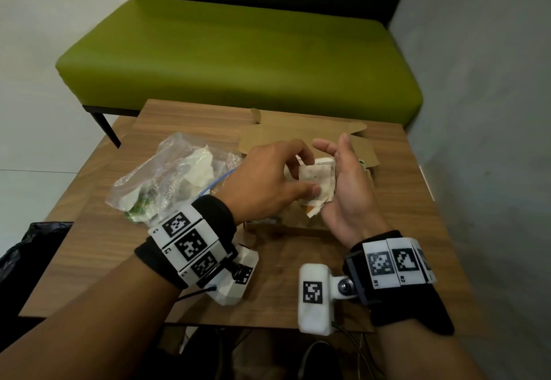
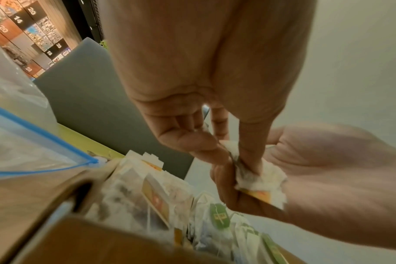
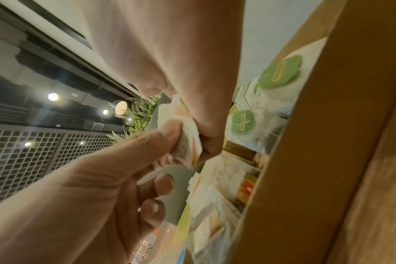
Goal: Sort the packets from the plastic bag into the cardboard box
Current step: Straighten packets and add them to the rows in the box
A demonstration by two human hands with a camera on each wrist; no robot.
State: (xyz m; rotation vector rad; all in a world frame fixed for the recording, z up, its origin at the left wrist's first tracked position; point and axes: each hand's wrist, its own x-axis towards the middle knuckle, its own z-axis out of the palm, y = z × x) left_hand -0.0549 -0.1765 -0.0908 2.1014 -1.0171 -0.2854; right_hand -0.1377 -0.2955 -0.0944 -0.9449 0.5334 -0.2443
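Both hands were up over the cardboard box (image 1: 362,153), which sat open on the wooden table (image 1: 98,239) with its flaps folded back. The left hand (image 1: 268,180) had its thumb and curled fingers (image 2: 192,142) pinching a small stack of white packets (image 1: 317,184), and the right hand (image 1: 347,188) cradled the same stack from the other side, palm turned inward; its thumb and upper fingers stood loosely spread, while the lower ones curled under the stack's bottom edge. From the wrist views the box already held a fair number of packets standing on edge, some with green round tags (image 3: 280,71) and some with orange-and-red labels (image 3: 246,189). The plastic bag (image 1: 176,177), clear with a blue zip strip, lay crumpled just left of the box, with more white and green packets inside it.

I judged the person was squaring up the handful before slotting it in. The risk, as it looked to me, lay in the grip: several thin, soft packets held only at their edges could fan out or slip, and one dropping loose might land flat across the upright rows or outside the box. The tags dangle on threads too, and could snag on a neighbour's string. Pushing the stack in too hard might topple the standing rows or mix the green-tagged sort with the orange.
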